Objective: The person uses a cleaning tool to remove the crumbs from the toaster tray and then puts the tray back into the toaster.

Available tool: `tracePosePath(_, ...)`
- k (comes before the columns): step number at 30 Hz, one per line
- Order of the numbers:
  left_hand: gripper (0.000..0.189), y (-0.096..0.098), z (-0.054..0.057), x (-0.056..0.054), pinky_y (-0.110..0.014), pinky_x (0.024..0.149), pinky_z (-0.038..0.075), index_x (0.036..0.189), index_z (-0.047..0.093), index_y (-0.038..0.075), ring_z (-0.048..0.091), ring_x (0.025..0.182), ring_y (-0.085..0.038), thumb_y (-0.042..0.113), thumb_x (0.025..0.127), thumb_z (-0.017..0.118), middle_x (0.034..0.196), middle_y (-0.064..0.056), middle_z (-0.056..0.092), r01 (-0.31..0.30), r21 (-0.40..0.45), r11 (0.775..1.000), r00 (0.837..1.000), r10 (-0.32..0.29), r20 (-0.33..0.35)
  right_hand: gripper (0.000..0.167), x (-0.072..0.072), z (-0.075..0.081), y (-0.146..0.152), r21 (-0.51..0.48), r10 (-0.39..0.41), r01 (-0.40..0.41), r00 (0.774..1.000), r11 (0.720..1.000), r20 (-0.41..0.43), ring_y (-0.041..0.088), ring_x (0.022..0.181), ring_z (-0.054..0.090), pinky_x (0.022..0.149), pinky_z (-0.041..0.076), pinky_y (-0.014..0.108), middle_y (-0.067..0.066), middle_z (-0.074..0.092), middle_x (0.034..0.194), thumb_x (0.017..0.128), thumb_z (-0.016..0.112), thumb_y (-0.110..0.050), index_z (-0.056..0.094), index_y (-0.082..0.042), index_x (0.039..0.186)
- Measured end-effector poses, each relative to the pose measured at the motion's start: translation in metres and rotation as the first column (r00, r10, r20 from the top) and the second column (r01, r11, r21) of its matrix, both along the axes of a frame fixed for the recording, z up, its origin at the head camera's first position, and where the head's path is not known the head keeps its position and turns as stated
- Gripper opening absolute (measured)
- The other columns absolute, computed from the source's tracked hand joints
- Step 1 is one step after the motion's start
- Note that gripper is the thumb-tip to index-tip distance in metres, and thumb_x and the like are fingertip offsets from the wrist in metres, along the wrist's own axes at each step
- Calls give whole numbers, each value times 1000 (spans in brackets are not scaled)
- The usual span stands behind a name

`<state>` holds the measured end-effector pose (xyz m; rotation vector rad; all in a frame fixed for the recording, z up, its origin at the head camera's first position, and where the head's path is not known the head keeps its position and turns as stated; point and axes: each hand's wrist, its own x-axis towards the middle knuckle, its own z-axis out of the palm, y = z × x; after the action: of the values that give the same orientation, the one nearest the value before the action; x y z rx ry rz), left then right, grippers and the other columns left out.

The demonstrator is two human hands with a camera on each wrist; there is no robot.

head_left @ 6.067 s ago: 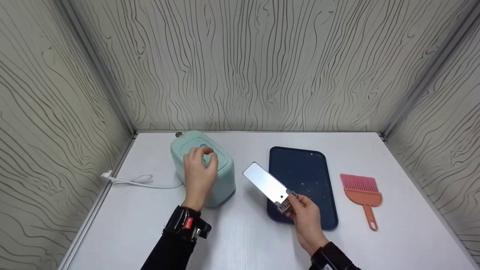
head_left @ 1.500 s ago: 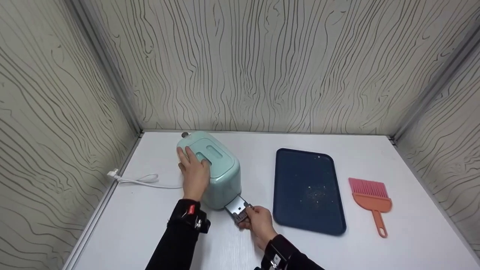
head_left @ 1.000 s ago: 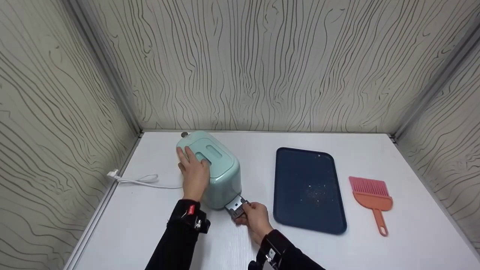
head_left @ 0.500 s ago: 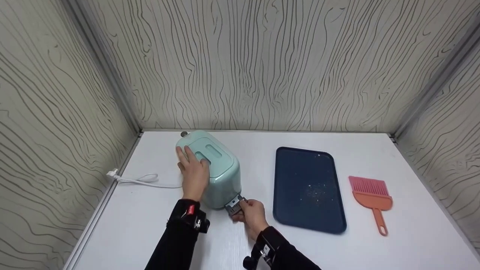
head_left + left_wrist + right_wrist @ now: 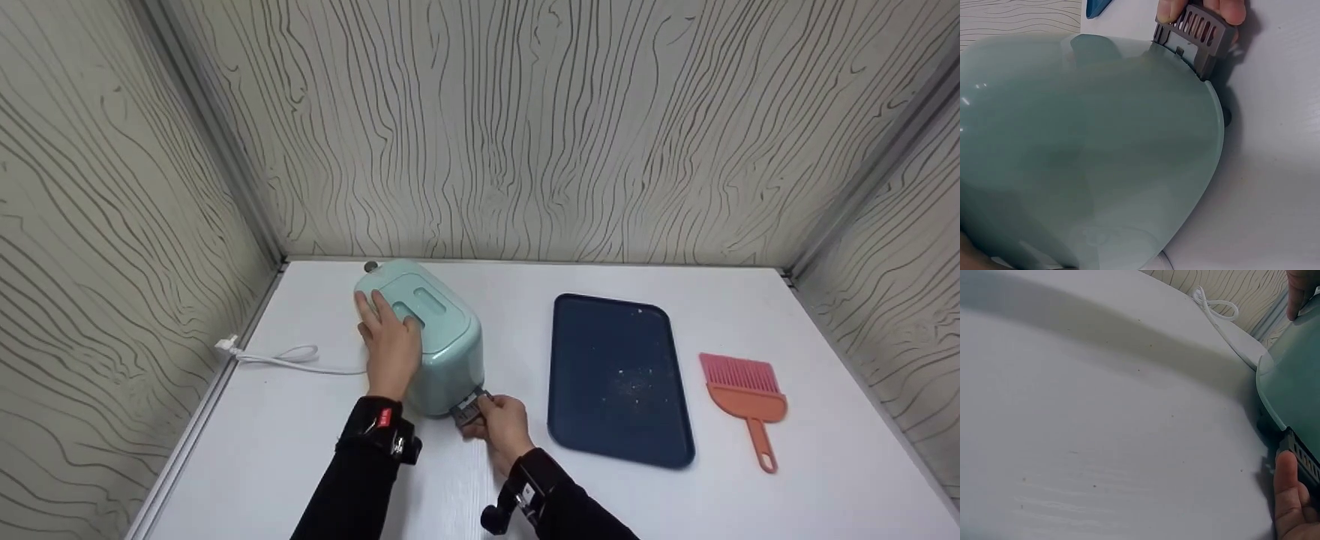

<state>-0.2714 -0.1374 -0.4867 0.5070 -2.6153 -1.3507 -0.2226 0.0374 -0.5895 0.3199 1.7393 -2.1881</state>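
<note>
A mint-green toaster with a lid over its top stands at the left of the white table. My left hand rests on its top with fingers spread. At the toaster's near lower end, my right hand pinches the slotted grey handle of the crumb tray between thumb and fingers. In the left wrist view the crumb tray sits in its slot, with a short gap between handle and toaster wall. The rest of the tray is hidden inside. The right wrist view shows the thumb on the handle.
A dark blue tray with crumbs on it lies right of the toaster. Farther right is an orange dustpan-shaped brush with pink bristles. A white power cord runs left from the toaster to its plug. Patterned walls enclose the table.
The right hand has brought the crumb tray from above the blue tray to the toaster and slid it nearly all the way in. The left hand has come down onto the toaster's top.
</note>
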Motion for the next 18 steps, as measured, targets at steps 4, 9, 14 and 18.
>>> tracePosePath(4, 74, 0, 0, 1, -72, 111, 33, 163, -4, 7, -4, 151, -55, 26, 102, 32, 169, -7, -24, -3, -3, 1000, 1000, 3, 0, 28, -2, -1, -3, -9, -16, 16, 1000, 1000, 11, 14, 62, 68, 64, 60, 29, 22, 69, 99, 108, 45, -9, 51, 16, 120)
tracePosePath(9, 74, -1, 1, 1, -72, 111, 33, 163, -4, 6, -3, 150, -56, 26, 102, 33, 169, -9, -23, -2, -11, 1000, 1000, 1, -10, 29, -3, 0, -4, -15, -16, 16, 1000, 1000, 18, 15, 62, 68, 64, 60, 30, 22, 69, 98, 108, 45, -10, 50, 16, 121)
tracePosePath(14, 74, -2, 0, 1, -70, 112, 33, 163, -4, 6, -3, 150, -56, 26, 103, 33, 169, -9, -23, 1, -16, 1000, 1000, -1, -10, 29, -5, -2, -6, -7, -15, 15, 1000, 1000, 24, 15, 62, 69, 65, 60, 30, 20, 70, 95, 109, 46, -12, 51, 14, 120)
tracePosePath(18, 74, -1, -1, 1, -70, 112, 33, 163, -4, 5, -2, 150, -56, 26, 103, 33, 169, -9, -23, 2, -17, 1000, 1000, -2, -16, 28, -7, -3, -8, -6, -22, 22, 999, 1000, 26, 16, 61, 68, 65, 60, 31, 18, 70, 89, 109, 46, -12, 52, 14, 119)
